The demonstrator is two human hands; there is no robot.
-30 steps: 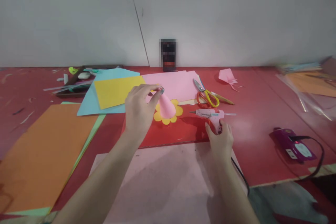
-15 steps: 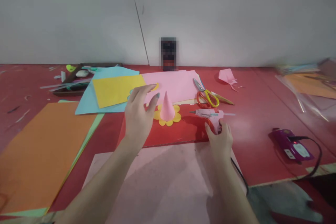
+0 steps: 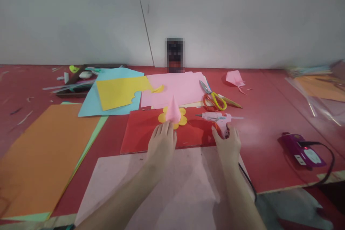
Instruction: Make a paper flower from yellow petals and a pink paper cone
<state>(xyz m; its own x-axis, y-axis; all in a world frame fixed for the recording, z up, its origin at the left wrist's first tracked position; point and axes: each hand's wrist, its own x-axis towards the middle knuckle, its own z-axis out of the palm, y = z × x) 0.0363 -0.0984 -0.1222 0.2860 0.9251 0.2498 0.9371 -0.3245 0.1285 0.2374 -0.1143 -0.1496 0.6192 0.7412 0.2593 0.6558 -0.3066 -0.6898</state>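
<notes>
A pink paper cone point(image 3: 173, 110) stands upright on a yellow paper flower point(image 3: 183, 120) with rounded petals. Both rest on a red rectangular board point(image 3: 138, 129). My left hand point(image 3: 162, 143) reaches over the board's front edge, its fingers stretched out side by side and their tips at the near petals and cone base, partly covering them. At the right end of the board, my right hand point(image 3: 228, 143) has its thumb and fingers around the handle of a pink hot glue gun point(image 3: 215, 116). The gun's nozzle points left, and a clear glue stick pokes out behind.
Scissors point(image 3: 212, 99) lie behind the glue gun on pink paper sheets point(image 3: 178, 86). Yellow paper point(image 3: 118, 93) overlaps blue paper point(image 3: 88, 104). Orange sheets point(image 3: 48, 151) are at left, a dark tray point(image 3: 70, 93) behind. A purple power strip point(image 3: 303, 151) with a black cord sits right.
My left hand has come down and toward me from beside the cone to its near side, uncovering the cut yellow sheet. My right hand stays at the glue gun.
</notes>
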